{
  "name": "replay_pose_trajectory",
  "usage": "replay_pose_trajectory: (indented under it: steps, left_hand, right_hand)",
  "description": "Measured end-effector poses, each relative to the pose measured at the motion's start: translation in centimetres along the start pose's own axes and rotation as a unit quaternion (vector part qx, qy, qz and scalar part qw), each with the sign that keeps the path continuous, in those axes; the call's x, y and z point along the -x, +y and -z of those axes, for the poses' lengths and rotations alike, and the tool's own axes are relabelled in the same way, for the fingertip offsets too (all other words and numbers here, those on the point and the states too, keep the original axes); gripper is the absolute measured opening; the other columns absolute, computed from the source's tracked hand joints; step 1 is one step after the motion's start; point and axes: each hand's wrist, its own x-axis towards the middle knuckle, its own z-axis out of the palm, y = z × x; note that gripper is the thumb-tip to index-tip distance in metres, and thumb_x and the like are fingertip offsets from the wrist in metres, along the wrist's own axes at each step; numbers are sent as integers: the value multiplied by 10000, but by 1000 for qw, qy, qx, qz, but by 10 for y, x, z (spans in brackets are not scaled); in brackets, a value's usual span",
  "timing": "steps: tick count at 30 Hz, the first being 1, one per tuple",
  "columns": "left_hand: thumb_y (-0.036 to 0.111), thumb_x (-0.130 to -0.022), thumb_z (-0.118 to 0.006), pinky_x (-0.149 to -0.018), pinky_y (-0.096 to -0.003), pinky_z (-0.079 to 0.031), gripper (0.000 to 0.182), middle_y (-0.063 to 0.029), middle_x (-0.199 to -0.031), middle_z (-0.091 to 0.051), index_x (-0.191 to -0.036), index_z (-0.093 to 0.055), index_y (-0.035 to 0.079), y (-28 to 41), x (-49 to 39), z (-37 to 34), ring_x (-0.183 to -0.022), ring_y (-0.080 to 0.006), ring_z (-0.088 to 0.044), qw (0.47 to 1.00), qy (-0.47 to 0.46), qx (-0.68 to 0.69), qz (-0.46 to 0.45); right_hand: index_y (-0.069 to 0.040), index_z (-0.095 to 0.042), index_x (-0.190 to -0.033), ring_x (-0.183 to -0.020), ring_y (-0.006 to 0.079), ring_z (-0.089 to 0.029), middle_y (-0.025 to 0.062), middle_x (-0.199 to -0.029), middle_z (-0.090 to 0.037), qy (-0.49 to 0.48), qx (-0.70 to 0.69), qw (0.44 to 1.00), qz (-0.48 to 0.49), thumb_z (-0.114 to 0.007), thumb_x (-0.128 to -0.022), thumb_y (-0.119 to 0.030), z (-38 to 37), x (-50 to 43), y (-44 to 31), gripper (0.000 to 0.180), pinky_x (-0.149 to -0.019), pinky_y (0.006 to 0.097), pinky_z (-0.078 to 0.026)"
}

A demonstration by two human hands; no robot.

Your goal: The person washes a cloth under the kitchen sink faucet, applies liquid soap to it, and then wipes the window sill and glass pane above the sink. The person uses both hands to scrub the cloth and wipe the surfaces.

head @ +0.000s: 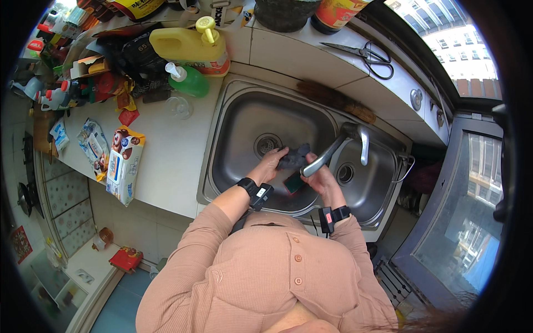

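My left hand [270, 165] grips a dark grey wet-looking cloth [293, 157] over the large sink basin [237, 125]. At the cloth's right end is my right hand [322, 181], with the faucet spout [318, 164] crossing in front of it. The spout hides part of its fingers, so its hold on the cloth is unclear. Below the cloth, a green scouring pad with a red edge [294, 184] lies in the basin. The drain strainer [267, 145] shows just left of the cloth.
A smaller basin [368, 187] adjoins on the right, beside the faucet lever [364, 145]. Left on the counter [170, 166] are wet-wipe packs [125, 162], a green pump bottle [189, 81] and a yellow jug [179, 45]. Scissors [362, 54] lie on the back ledge.
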Motion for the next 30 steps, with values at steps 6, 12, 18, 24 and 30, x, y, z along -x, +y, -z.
replay_pose_trajectory:
  steps: [6, 12, 18, 24, 30]
  left_hand:
    - [381, -1007, -630, -665, -364, -523, 324, -61, -879, -650, -1026, -610, 58, -24, -12, -14, -755, -192, -635, 993, 61, 95, -36]
    - [389, -1025, -552, -681, -372, -486, 361, -63, -865, -624, -1026, -608, 33, -37, -14, -44, -754, -198, -603, 982, 92, 165, -14]
    - [352, -1001, -577, -754, -371, -494, 347, -112, -973, -653, -1004, -642, 11, -34, -16, -33, -860, -223, -618, 984, 150, 95, -2]
    - [320, -999, -584, -842, -380, -498, 312, -100, -982, -673, -1059, -630, 17, -29, -7, -45, -928, -219, -619, 988, 137, 67, -8]
    - [338, -985, -594, -816, -408, -492, 339, -104, -949, -630, -976, -626, 1, -30, -9, -40, -898, -237, -618, 982, 151, 109, 20]
  right_hand:
    - [-40, -595, -982, -693, 234, -626, 122, -792, -640, 84, 528, 808, 247, -738, -891, -294, -37, 11, 32, 305, -673, 371, -539]
    - [-39, -670, -862, -778, 422, -659, 203, -831, -682, 172, 553, 723, 376, -529, -975, -312, -45, -13, 31, 327, -668, 494, -511]
    - [-31, -634, -797, -776, 437, -646, 233, -786, -656, 51, 684, 671, 282, -564, -952, -258, -38, -15, 42, 284, -691, 504, -500]
    - [-41, -651, -888, -836, 440, -647, 223, -882, -676, 193, 592, 691, 367, -508, -987, -283, -33, -18, 46, 298, -732, 508, -512]
    - [-37, -645, -866, -811, 443, -651, 232, -838, -663, 134, 586, 691, 401, -523, -982, -301, -31, -21, 48, 312, -721, 502, -506]
